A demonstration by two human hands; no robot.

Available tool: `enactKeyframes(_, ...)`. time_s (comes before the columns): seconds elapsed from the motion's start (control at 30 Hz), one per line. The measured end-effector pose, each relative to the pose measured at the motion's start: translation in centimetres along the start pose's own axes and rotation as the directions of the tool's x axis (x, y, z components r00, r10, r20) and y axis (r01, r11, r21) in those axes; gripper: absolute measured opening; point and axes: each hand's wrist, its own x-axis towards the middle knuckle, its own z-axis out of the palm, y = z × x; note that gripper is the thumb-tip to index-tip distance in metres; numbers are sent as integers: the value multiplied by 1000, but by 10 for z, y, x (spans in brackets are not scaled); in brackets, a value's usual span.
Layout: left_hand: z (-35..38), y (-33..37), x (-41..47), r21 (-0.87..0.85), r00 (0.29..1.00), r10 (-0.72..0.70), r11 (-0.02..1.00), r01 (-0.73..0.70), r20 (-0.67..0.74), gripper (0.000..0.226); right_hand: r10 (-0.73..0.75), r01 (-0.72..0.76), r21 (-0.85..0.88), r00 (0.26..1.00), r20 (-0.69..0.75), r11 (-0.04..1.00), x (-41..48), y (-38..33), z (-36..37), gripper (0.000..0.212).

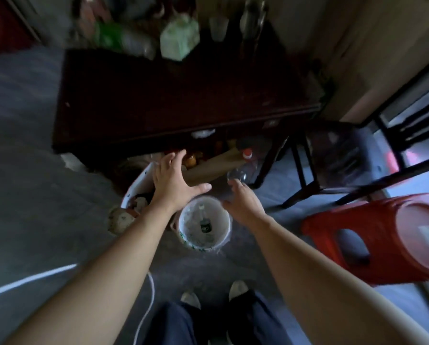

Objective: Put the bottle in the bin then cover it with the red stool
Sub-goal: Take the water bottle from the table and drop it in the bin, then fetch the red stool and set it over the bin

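A small white bin point(222, 221) stands on the floor in front of my feet. A bottle point(205, 224) with a dark label lies inside it, neck pointing away from me. My left hand point(174, 179) hovers above the bin's far left rim, fingers spread, holding nothing. Over the bin's right rim my right hand point(244, 201) is held with loosely apart fingers, also holding nothing. The red stool point(382, 240) lies on its side at the right, its seat facing right.
A dark wooden table point(183, 100) with blurred clutter on top stands beyond the bin. A larger white bin point(140, 185) full of rubbish sits left of the small one. Bottles and a cardboard tube point(215, 165) lie under the table. A dark chair point(337, 155) stands right. A white cable point(148, 302) runs on the floor.
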Motion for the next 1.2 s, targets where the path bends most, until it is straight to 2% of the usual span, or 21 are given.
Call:
enactKeyframes(0.23,-58,106,3,-91,990,131,987,-135,-55,97,68,-65,30,991,-118,997,-66,-44,-84,56)
enactKeyframes(0.37,-50,169,0,-100,970,243,965,-243,-15,94,147,-136,69,969,-197,988,-99,-33,-124,62)
enactKeyframes(0.67,17,292,-48,-52,878,459,889,-456,136,89,391,-344,187,838,-381,920,-187,62,-199,60)
enactKeyframes(0.73,35,316,-60,-57,850,498,867,-496,171,88,462,-399,234,795,-394,886,-210,89,-212,60)
enactKeyframes(0.83,61,347,-80,-50,811,539,838,-543,228,88,560,-474,299,709,-429,828,-243,132,-229,49)
enactKeyframes(1.07,117,409,-121,-43,759,583,800,-598,288,87,719,-599,397,579,-385,695,-307,218,-247,66)
enactKeyframes(1.2,151,441,-144,-39,736,598,784,-620,318,88,756,-633,414,541,-368,654,-337,262,-252,59)
